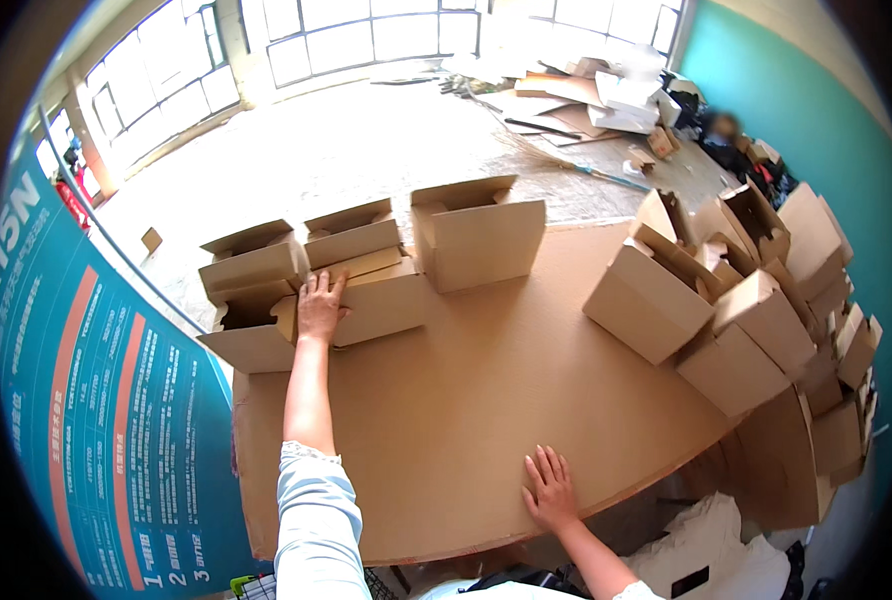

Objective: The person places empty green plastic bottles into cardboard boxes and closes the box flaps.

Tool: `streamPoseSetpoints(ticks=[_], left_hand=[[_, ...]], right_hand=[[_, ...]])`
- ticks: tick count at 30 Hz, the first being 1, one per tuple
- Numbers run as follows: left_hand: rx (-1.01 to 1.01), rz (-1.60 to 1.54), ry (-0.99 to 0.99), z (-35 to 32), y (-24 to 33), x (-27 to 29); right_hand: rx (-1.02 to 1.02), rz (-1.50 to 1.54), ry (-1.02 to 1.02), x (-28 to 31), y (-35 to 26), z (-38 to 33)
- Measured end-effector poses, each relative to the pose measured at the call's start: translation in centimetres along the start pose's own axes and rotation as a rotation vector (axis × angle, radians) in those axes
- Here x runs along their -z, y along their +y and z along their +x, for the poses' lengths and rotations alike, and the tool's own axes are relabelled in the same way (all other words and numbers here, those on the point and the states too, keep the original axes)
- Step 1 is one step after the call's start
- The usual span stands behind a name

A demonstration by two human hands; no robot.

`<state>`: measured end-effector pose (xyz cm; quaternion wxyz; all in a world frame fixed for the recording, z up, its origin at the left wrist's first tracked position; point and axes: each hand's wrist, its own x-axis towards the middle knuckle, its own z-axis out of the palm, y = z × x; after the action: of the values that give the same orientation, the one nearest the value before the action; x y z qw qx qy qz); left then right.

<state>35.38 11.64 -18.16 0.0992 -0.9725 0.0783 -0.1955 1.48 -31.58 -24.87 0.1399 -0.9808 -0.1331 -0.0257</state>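
Head view: left hand (pixel 320 305) stretched out, fingers (pixel 318 287) flat and spread on top of a small cardboard box (pixel 381 300), gripping nothing. Box at bench (pixel 466 400) far-left edge, among other open boxes (pixel 478 232). Right hand (pixel 550 492) palm-down on bare bench near front edge, fingers splayed, empty. Pile of boxes (pixel 726 310) at right.

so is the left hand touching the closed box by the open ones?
Touching. Head view shows the left hand lying flat on the closed cardboard box, no gap.
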Motion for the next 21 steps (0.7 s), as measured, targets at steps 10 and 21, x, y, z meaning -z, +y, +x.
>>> streamPoseSetpoints(ticks=[10,21], left_hand=[[0.203,0.025,-0.275,-4.9,5.8,1.1],[0.538,-0.503,-0.205,-32.8,19.3,15.0]], right_hand=[[0.004,0.08,0.043,-1.1,1.5,-0.1],[0.129,-0.012,0.685,19.3,18.5,16.6]])
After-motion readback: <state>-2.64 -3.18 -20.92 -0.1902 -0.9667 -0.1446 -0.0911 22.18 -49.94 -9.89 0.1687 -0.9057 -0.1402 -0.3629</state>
